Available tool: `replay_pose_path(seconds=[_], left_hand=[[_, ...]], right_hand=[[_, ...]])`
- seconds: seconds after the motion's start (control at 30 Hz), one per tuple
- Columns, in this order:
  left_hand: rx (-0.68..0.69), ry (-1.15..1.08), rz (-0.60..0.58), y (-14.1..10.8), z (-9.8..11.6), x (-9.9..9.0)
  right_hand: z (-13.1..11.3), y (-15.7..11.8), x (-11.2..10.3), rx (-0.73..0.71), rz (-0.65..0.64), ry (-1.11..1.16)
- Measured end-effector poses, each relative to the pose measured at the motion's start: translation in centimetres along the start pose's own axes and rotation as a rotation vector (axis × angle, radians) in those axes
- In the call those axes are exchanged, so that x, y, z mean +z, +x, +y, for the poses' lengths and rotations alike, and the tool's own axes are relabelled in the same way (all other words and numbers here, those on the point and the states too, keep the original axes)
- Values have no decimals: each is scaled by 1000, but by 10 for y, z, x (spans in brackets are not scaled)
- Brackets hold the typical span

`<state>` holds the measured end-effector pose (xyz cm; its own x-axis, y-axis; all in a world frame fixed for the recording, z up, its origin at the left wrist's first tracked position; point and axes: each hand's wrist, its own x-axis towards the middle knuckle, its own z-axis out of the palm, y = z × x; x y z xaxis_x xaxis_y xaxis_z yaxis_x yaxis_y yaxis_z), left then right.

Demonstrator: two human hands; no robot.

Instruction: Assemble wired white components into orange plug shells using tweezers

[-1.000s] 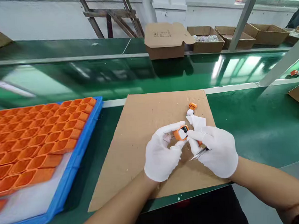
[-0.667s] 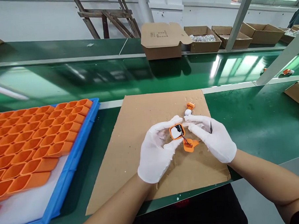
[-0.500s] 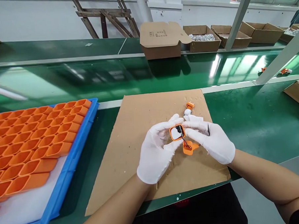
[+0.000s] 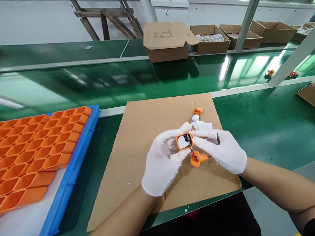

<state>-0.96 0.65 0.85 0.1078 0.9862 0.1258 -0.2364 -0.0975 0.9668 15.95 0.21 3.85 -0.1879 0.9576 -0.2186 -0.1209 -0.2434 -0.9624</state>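
Observation:
My left hand (image 4: 161, 159), in a white glove, is closed around a small orange housing (image 4: 184, 141). Its open side faces me and shows a white block and dark parts inside. Dark wires run from the housing to an orange end piece (image 4: 197, 158) hanging just below it. My right hand (image 4: 218, 146), also gloved, has its fingers pressed together at the housing's right edge. From between those fingers sticks a thin dark tool (image 4: 218, 138), its kind unclear. Just beyond my hands, an orange plug piece (image 4: 198, 111) with a white part lies on the cardboard sheet (image 4: 142, 132).
On the left, a blue tray (image 4: 78, 159) holds rows of orange housings (image 4: 43, 144). Behind the bench runs a shiny green belt (image 4: 106, 82). Several cardboard boxes (image 4: 167, 51) line the far shelf. A slanted metal post (image 4: 288, 63) stands at right, near another box (image 4: 314, 92).
The whole view has shifted slightly. My hands keep nearly the same hold on the housing, and the hanging orange end piece has turned a little.

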Motion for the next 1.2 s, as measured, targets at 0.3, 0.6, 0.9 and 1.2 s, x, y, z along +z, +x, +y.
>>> replay_pose_path(seconds=[0.3, 0.6, 0.9, 1.2], left_hand=[[315, 266, -23, -10, -6, -1], [281, 347, -125, -23, -14, -3], [330, 480, -94, -12, -10, -7], [417, 439, -10, -10, -12, -10]], right_hand=[[-7, 3, 3, 93, -31, -23], [-4, -2, -2, 74, -107, -26], [6, 8, -5, 51, -197, -57], [7, -4, -4, -427, -17, -750]])
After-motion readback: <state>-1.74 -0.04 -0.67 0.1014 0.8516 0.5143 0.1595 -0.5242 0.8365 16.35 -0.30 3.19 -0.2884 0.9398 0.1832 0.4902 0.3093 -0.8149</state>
